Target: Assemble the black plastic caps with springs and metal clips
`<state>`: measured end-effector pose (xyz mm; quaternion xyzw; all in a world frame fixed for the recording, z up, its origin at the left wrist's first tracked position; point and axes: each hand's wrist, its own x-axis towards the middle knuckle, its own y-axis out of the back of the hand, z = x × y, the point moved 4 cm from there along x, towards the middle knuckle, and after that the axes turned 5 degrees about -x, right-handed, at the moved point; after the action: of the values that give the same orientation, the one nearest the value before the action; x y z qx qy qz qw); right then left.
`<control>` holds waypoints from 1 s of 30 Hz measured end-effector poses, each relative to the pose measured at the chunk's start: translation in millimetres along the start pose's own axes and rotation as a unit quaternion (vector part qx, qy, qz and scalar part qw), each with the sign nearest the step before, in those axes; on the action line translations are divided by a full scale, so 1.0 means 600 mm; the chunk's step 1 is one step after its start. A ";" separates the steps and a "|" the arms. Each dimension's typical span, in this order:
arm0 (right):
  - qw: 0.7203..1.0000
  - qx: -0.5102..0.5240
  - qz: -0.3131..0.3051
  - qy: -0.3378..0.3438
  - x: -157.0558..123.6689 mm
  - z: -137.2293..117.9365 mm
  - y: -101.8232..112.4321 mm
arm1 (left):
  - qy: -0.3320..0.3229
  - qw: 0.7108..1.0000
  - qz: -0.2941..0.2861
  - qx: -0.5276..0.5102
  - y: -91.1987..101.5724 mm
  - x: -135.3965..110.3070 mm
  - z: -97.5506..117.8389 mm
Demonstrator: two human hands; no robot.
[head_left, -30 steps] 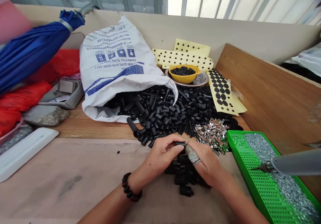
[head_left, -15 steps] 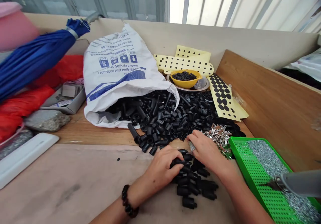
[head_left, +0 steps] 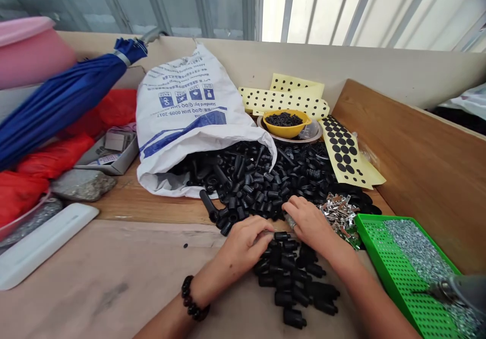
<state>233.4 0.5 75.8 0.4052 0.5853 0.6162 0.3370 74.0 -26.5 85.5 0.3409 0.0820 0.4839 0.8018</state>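
Observation:
My left hand (head_left: 243, 242) is at the front of the big heap of black plastic parts (head_left: 261, 184). Its thumb and fingers are drawn together, and whatever lies between them is hidden. At the heap's edge, my right hand (head_left: 309, 225) has its fingers bent and pressed together, with the tips out of sight; a ring shows on one finger. Below and between the hands, many short black cylinders with narrow stub ends (head_left: 290, 278) lie on the brownish work surface (head_left: 152, 278).
A white sack (head_left: 186, 101) spills the heap. Metal clips (head_left: 339, 212) lie beside a green basket (head_left: 402, 268) of small silvery pieces, with a power screwdriver (head_left: 451, 288) over it. Behind sit a yellow bowl (head_left: 286, 130) and dotted sticker sheets (head_left: 341, 151). A stone (head_left: 83, 184) is left.
My left hand has drawn back off the nearer cylinders towards the heap, its thumb and fingers closing. My right hand stays at the heap's edge. The camera view has shifted slightly.

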 end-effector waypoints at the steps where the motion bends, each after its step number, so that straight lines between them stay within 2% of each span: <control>1: 1.000 0.018 0.008 -0.005 -0.002 0.004 0.003 | -0.022 0.999 0.006 0.028 0.001 0.005 0.000; 4: 0.997 0.067 0.028 -0.025 -0.009 0.014 0.009 | -0.081 0.986 -0.008 0.147 -0.006 0.027 0.001; 7: 0.988 0.133 0.063 -0.040 -0.019 0.019 0.014 | -0.097 0.952 -0.043 0.286 -0.023 0.052 -0.001; 9: 0.980 0.174 0.083 -0.043 -0.027 0.019 0.016 | -0.100 0.934 -0.056 0.337 -0.032 0.065 -0.005; 11: 0.977 0.189 0.088 -0.046 -0.035 0.019 0.017 | -0.103 0.930 -0.059 0.348 -0.035 0.073 -0.009; 15: 0.977 0.179 0.099 -0.055 -0.046 0.018 0.022 | -0.102 0.940 -0.043 0.323 -0.028 0.079 -0.014; 20: 0.983 0.137 0.116 -0.041 -0.044 0.006 0.023 | -0.105 0.973 -0.005 0.205 -0.016 0.078 -0.006; 25: 0.988 0.073 0.133 -0.021 -0.041 -0.010 0.014 | -0.135 0.977 -0.001 0.167 -0.019 0.077 0.005; 28: 0.984 0.104 0.147 -0.009 -0.047 -0.014 0.018 | -0.143 0.983 0.014 0.117 -0.013 0.075 0.012; 30: 0.977 0.151 0.152 -0.017 -0.052 -0.009 0.024 | -0.123 0.990 0.025 0.071 -0.007 0.074 0.015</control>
<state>243.0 -30.9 87.1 0.5459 0.5972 0.5580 0.1844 103.9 5.0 98.6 0.4560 0.0080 0.4513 0.7670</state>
